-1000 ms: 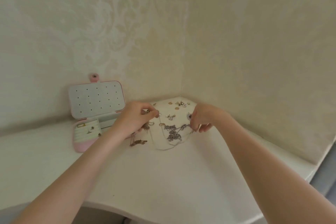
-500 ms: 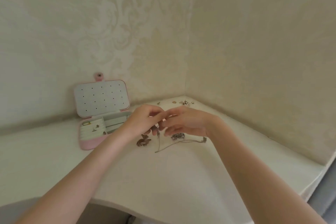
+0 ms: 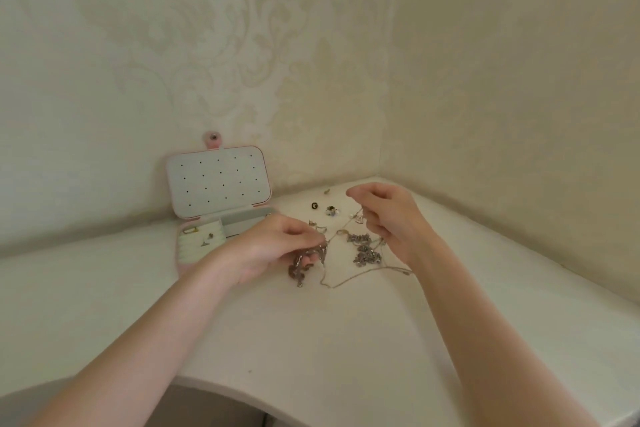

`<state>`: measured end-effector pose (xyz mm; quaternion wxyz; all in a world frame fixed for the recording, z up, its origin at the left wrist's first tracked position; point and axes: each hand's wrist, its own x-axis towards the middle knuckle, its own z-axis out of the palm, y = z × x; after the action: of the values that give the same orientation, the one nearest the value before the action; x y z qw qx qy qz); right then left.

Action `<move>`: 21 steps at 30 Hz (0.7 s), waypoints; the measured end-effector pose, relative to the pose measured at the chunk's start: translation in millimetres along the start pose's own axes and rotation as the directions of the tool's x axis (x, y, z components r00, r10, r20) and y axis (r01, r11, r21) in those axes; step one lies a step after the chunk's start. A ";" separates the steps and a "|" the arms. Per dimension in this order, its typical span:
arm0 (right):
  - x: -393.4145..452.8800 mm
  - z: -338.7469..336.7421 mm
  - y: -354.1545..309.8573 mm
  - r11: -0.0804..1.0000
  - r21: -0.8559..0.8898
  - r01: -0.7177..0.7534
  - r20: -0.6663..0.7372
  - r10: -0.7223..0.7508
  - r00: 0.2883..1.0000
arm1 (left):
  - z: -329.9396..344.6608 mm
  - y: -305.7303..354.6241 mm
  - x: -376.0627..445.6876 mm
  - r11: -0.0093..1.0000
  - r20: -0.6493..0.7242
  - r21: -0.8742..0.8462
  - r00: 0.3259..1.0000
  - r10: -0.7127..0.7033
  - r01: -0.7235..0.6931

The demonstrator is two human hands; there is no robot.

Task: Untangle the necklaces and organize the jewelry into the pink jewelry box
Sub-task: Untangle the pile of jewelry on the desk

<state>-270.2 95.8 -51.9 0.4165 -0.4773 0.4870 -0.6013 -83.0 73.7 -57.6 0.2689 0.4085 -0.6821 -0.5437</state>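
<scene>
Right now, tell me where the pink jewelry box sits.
In the head view the pink jewelry box lies open on the white table, left of centre, lid against the wall, just left of the left hand.

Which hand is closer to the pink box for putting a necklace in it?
The left hand. It sits right beside the open pink jewelry box and already pinches a dark chain. The right hand is farther off, on the other side of the tangled necklaces, pinching a thin strand.
</scene>
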 end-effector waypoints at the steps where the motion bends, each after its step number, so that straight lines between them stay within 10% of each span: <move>1: 1.0 -1.1 0.7 1.000 0.011 0.014 -0.007 -0.014 1.000 | 0.3 -0.2 1.5 0.996 0.021 -0.085 1.000 -0.018 0.020; 6: 4.5 -8.5 -0.7 0.999 -0.012 0.053 -0.072 -0.054 0.996 | 3.3 1.3 6.7 0.999 -0.007 -0.049 1.000 -0.011 0.011; 13: -9.8 -1.9 -4.3 0.945 -0.326 -0.005 0.335 0.121 0.934 | 8.3 20.5 5.4 0.961 -0.143 0.231 0.972 0.186 -0.150; 21: -16.1 -1.1 -6.2 0.977 -0.210 -0.017 0.346 0.091 0.934 | 7.6 29.6 -5.8 0.942 -0.137 0.237 0.951 0.276 -0.239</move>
<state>-268.3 112.7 -48.6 0.4626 -0.6041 0.4761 -0.4408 -94.0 84.7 -30.7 0.3482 0.3870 -0.7599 -0.3892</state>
